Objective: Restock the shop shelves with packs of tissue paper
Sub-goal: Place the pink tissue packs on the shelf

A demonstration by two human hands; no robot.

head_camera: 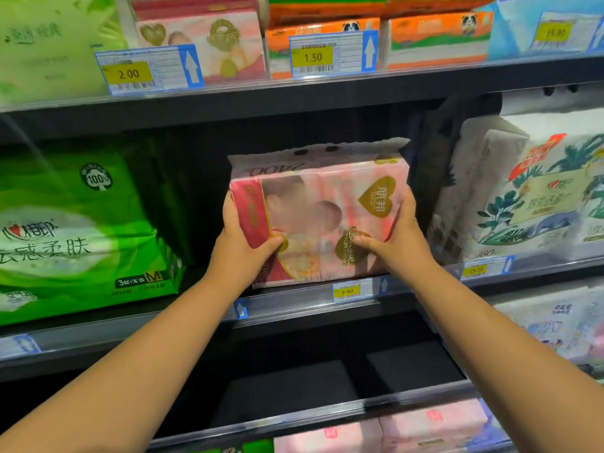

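A pink pack of tissue paper point(322, 204) with gold heart logos stands upright at the front of the middle shelf point(294, 299), in a dark gap between other packs. My left hand point(245, 237) grips its left side, thumb on the front face. My right hand point(397, 237) grips its right side, thumb also on the front. The pack's bottom edge sits at the shelf's front rail, above a yellow 9.90 price tag point(347, 291).
A big green pack point(75, 230) fills the shelf to the left, a white leaf-print pack point(529, 191) stands to the right. The upper shelf holds pink point(209, 37) and orange packs point(434, 34) behind price tags. Pink packs point(431, 426) lie on a lower shelf.
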